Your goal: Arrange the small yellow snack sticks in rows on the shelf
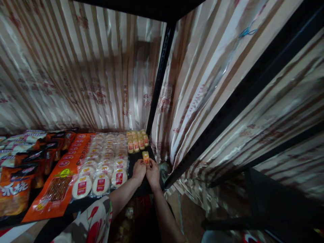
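Observation:
Both of my hands meet over the bare right part of the black shelf [133,160]. Between their fingertips is a small snack packet [145,157], yellowish with a red-orange label, held upright. My left hand [139,171] pinches it from the left, and my right hand [153,172] closes on its right side. Just behind it, matching small packets [136,141] stand in close rows at the shelf's back corner. To the left of my hands lie rows of round white rice crackers [118,177] in clear wrappers with red labels.
Farther left are orange packs of brown sticks [59,187] and orange-and-black snack bags [15,192]. A black metal post [159,77] rises at the back corner; another slanting post [215,125] stands at right. Pleated printed curtains [101,67] hang behind.

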`<state>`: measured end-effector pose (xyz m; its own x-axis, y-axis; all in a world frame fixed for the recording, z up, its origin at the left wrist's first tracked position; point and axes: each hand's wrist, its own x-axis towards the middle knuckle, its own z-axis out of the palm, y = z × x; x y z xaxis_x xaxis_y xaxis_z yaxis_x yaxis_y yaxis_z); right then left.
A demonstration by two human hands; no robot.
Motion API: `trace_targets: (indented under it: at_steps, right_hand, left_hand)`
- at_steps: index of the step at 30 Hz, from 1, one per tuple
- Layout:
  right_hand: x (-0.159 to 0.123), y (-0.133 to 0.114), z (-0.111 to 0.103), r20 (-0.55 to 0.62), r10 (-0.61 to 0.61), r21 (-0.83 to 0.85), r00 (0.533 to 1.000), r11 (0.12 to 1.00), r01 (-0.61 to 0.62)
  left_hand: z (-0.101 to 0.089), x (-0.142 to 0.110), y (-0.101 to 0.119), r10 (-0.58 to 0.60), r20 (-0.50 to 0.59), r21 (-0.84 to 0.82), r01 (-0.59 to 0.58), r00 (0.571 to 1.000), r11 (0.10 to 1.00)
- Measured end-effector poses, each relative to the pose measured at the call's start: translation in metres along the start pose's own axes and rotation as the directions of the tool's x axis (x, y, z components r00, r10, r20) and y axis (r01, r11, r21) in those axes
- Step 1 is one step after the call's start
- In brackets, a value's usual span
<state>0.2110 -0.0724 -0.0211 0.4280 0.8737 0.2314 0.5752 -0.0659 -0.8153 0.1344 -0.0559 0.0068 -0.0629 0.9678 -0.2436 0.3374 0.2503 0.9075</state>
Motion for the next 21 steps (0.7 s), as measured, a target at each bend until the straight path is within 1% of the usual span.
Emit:
trace_targets:
  at_steps: [5, 9, 11, 16, 21]
  right_hand:
    - [0.01, 0.004, 0.008, -0.047, -0.007, 0.026, 0.999, 1.0, 0.008]
    - [0.016, 0.006, 0.015, -0.107, -0.048, 0.065, 0.993, 0.996, 0.056]
    - [0.019, 0.007, 0.017, -0.126, -0.051, 0.078, 0.991, 0.995, 0.061]
    - [0.028, 0.008, 0.021, -0.122, -0.05, 0.057, 0.991, 0.997, 0.057]
    - [0.038, 0.008, 0.027, -0.13, -0.031, 0.083, 0.991, 0.996, 0.042]
  left_hand:
    - [0.005, 0.011, 0.004, 0.009, 0.014, -0.068, -0.008, 1.0, 0.998]
    - [0.008, 0.02, 0.008, 0.011, 0.034, -0.115, -0.007, 0.999, 0.993]
    - [0.009, 0.023, 0.009, 0.014, 0.045, -0.138, -0.008, 0.999, 0.99]
    - [0.012, 0.033, 0.012, 0.035, 0.081, -0.204, -0.018, 0.996, 0.979]
    - [0.018, 0.041, 0.015, 0.059, 0.124, -0.295, -0.02, 0.99, 0.955]
